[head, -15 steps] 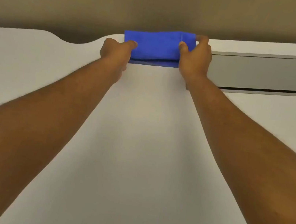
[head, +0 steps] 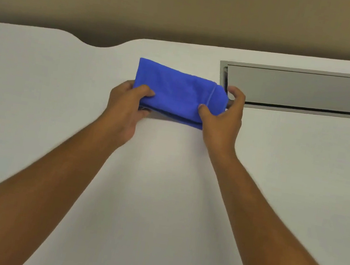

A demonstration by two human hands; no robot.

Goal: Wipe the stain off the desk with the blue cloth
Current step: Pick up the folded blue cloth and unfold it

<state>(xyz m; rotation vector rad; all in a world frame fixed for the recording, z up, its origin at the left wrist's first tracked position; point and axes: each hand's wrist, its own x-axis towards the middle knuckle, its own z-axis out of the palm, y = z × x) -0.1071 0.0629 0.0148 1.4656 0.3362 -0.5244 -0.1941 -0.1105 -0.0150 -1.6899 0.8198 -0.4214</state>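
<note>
White desk (head: pixel 159 198) fills the near part, and two bare arms reach forward over it. No stain shows anywhere on it, so I cannot tell where the wiping should go. Farther out, the left hand (head: pixel 126 104) pinches the left end of the folded blue cloth (head: pixel 175 91), thumb on top. The right hand (head: pixel 224 114) pinches the right end the same way. The cloth lies between the hands, long side going left to right, the right end a bit lower. It looks lifted a little, with a shadow under it. Both hands are about equally near it. Just past the right hand is a grey hatch (head: pixel 311 93) set in the desk. Behind that is a tan wall (head: pixel 188 5).
</note>
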